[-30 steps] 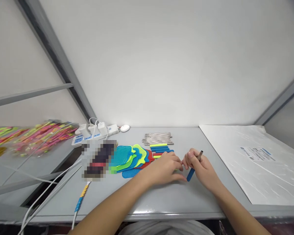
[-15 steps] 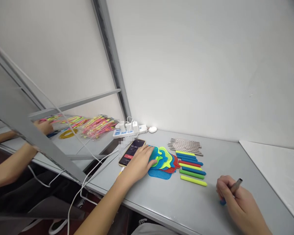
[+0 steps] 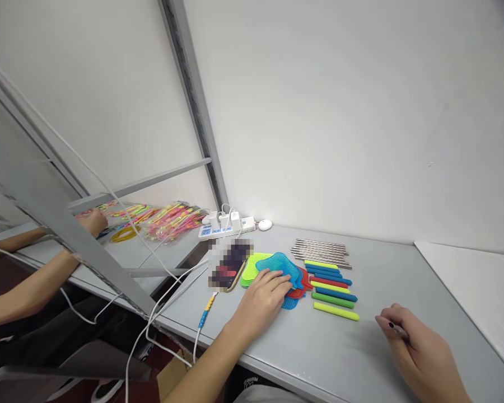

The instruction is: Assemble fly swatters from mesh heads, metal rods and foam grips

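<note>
My left hand (image 3: 265, 299) has its fingers curled over the lower edge of a blue perforated fly swatter head (image 3: 275, 262), at the top of a pile; its thumb is hidden. Under and around it lie a lime-green swatter head (image 3: 250, 271) and a red swatter head (image 3: 306, 280). My right hand (image 3: 420, 347), raised over the right of the table, is closed around a slim metal rod (image 3: 400, 332), mostly hidden in the fist. Between the hands, several coloured handle sleeves (image 3: 336, 311) lie in a row.
Several metal rods (image 3: 321, 252) lie behind the sleeves. A phone (image 3: 231, 267), a power strip (image 3: 227, 228) and white cables are at the left. Beyond the metal frame (image 3: 185, 84), another person's hand (image 3: 94, 223) works near bagged colourful items (image 3: 176, 220).
My left hand has slid right and nearer, and the blue swatter head has shifted right with it. In my right hand the rod has turned, so less of it shows.
</note>
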Available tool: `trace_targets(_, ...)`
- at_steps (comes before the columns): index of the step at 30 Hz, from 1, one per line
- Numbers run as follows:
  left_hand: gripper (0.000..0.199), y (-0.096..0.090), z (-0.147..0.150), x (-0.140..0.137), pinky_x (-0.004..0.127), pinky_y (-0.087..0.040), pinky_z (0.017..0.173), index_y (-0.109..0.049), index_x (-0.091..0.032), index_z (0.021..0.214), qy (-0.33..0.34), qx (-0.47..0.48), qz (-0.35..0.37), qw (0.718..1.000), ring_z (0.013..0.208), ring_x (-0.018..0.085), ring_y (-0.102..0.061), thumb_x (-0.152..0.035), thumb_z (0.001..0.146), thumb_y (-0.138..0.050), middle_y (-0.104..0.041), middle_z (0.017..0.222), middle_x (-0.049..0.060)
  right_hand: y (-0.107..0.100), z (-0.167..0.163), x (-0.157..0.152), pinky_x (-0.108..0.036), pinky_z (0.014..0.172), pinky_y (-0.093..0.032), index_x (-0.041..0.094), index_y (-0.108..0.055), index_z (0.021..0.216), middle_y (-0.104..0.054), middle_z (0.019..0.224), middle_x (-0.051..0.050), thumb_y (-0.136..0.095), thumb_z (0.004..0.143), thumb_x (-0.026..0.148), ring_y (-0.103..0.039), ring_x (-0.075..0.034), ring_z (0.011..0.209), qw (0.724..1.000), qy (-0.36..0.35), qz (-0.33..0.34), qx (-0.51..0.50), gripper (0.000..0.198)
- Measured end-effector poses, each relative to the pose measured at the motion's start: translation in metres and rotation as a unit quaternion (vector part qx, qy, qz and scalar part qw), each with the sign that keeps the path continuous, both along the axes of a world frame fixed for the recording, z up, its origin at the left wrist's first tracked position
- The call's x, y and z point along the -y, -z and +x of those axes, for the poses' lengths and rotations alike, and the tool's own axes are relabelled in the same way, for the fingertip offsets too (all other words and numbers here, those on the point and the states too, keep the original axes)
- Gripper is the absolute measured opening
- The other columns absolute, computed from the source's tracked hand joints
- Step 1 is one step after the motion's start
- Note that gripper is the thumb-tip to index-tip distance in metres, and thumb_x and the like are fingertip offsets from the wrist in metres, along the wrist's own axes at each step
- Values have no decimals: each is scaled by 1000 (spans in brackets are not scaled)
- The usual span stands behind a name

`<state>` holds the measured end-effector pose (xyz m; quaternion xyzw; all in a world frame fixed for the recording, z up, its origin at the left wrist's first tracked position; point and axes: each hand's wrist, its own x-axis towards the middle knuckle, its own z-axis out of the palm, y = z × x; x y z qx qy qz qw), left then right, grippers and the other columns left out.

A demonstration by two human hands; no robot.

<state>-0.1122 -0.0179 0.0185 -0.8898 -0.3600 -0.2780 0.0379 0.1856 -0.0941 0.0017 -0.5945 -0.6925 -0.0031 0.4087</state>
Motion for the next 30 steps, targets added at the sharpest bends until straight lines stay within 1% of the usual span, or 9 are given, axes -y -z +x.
trace_targets(5,36,-34,19,-5,40,-39,103,-59,-23,120,29,115,134,984,110,18,-62,-8,94,-40,-72,113,5,-3,-5,3,-27,47,-40,27,-50,82,-56,62,2,-44,93,39,-48,-14,45,1000,0,17,7,17)
trace_targets(7,34,-52,37,-9,39,-38,101,-58,-25,121,47,131,167,976,109,17,-61,-12,94,-42,-71,115,3,-10,-4,-2,-27,46,-41,27,-53,94,-56,63,2,-49,91,42,-49,-14,44,999,5,31,23,16)
trace_targets(9,32,-63,60,-13,37,-36,101,-58,-26,121,92,125,179,972,110,17,-60,-16,95,-41,-70,119,1,-23,-1,-13,-26,45,-41,27,-53,115,-55,63,3,-54,88,47,-48,-13,42,998,8,46,50,33)
trace_targets(12,27,-61,93,-21,35,-33,103,-58,-28,116,170,75,186,965,109,14,-60,-19,97,-41,-69,120,-2,-47,6,-35,-24,44,-39,27,-48,131,-58,70,1,-51,90,39,-50,-13,45,989,-27,80,120,43)
trace_targets(16,23,-39,106,-29,35,-35,102,-52,-25,113,187,134,176,957,109,15,-60,-19,92,-47,-71,115,-1,-59,15,-57,-24,45,-31,26,-63,107,-57,66,1,-41,91,18,-47,-12,46,959,-72,135,239,28)
trace_targets(20,52,-31,62,-34,44,-37,103,-35,-23,132,125,145,110,975,124,23,-49,-28,84,-55,-57,132,10,-38,21,-62,-24,48,-30,21,-66,100,-56,63,0,-43,90,13,-45,-12,48,937,-83,189,283,27)
trace_targets(24,66,-28,-19,-35,57,-32,105,-31,-23,141,-187,91,11,978,137,35,-32,-26,81,-58,-32,149,17,-21,22,-62,-24,49,-30,22,-68,100,-56,62,0,-42,89,10,-44,-11,48,936,-96,193,277,30)
trace_targets(26,74,-22,-58,-33,61,-33,103,-31,-25,143,-269,44,-56,961,137,40,-28,-29,77,-63,-27,150,17,-19,19,-62,-24,49,-30,22,-68,100,-56,61,1,-43,88,9,-43,-11,48,937,-102,197,270,30)
trace_targets(30,87,-6,-103,-27,56,-34,107,-20,-22,149,-271,37,-123,954,141,39,-22,-30,75,-65,-20,150,19,-19,12,-63,-24,49,-30,21,-66,99,-54,62,1,-44,86,7,-43,-11,49,937,-113,201,264,30)
